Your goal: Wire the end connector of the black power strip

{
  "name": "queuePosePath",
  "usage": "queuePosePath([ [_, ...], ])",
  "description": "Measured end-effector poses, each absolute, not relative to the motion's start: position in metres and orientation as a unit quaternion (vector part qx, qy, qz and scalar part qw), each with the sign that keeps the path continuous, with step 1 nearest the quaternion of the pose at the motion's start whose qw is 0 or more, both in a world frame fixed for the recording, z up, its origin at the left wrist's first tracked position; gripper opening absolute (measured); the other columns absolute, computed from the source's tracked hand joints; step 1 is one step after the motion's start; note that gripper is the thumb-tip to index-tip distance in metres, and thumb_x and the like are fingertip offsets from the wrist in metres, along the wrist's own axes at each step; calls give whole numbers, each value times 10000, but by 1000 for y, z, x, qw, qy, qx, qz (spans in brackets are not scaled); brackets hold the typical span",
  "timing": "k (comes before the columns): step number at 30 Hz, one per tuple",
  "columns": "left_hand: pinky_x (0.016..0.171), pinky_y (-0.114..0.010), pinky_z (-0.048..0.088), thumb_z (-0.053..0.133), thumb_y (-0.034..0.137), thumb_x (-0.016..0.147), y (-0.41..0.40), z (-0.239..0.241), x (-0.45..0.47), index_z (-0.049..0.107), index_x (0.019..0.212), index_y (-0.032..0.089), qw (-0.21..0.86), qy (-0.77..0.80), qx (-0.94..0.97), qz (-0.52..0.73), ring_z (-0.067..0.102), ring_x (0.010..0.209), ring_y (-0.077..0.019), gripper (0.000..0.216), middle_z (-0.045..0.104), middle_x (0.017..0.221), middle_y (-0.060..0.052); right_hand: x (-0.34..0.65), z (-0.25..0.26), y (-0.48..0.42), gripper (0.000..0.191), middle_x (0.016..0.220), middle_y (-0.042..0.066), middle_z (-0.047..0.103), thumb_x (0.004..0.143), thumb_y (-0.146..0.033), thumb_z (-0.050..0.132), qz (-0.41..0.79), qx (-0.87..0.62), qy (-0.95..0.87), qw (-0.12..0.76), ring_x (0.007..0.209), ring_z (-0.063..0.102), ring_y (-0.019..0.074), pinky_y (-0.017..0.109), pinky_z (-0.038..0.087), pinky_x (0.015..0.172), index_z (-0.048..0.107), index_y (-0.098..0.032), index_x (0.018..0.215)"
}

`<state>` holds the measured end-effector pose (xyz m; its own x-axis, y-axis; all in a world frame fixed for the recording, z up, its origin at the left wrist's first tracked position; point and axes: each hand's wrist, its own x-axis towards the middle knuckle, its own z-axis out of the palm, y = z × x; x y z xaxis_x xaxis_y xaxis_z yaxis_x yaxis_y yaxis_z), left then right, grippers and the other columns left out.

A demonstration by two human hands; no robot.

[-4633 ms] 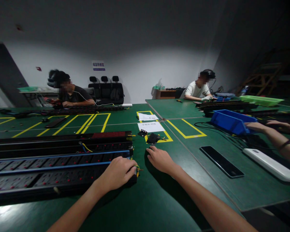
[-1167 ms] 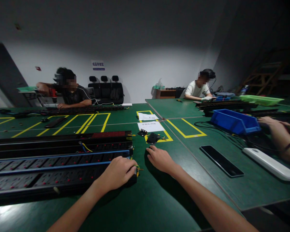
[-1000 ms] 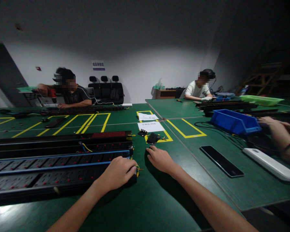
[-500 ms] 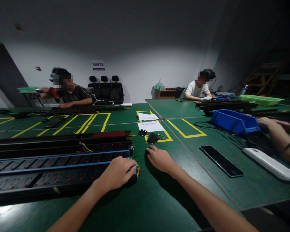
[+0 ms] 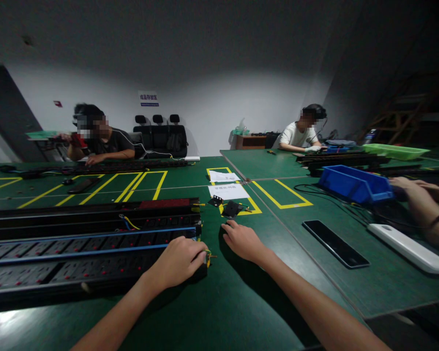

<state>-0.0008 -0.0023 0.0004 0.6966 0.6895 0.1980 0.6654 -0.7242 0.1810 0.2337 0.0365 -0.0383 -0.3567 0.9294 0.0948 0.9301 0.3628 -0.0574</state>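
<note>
My left hand (image 5: 181, 261) is closed over the right end of the nearest long black power strip (image 5: 102, 265), its thumb and forefinger beside a short yellow-green wire (image 5: 209, 258). My fingers cover part of that end. Black sockets with red switches run along the strip. To the right, my right hand (image 5: 243, 240) rests on the green table with loosely bent, parted fingers and no object visible in it. Just beyond its fingertips lie a black square plate (image 5: 231, 209) and a smaller black bracket (image 5: 215, 200), with wires attached.
More strips lie behind the nearest one, including a blue-edged strip (image 5: 131, 240). At right are a phone (image 5: 334, 243), a blue bin (image 5: 354, 184), a white bar (image 5: 409, 248) and another person's hands (image 5: 411, 192). Papers (image 5: 229, 191) lie ahead; two people sit across the table.
Both my hands stay where they were. The person at the far left has leaned slightly left, with the raised arm shifting too.
</note>
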Motion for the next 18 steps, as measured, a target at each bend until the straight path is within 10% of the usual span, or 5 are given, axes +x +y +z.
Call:
queuePosePath([
  [18,768,-300,405,430,287,1005,-2,0,-1,682,998,231,50,371,919,125,655,855,-193,259,730,926,-16,235,-42,38,395,1337,141,575,1004,-305,359,-11,-559,-827,66,1006,675,259,344,508,803,553,-197,1331],
])
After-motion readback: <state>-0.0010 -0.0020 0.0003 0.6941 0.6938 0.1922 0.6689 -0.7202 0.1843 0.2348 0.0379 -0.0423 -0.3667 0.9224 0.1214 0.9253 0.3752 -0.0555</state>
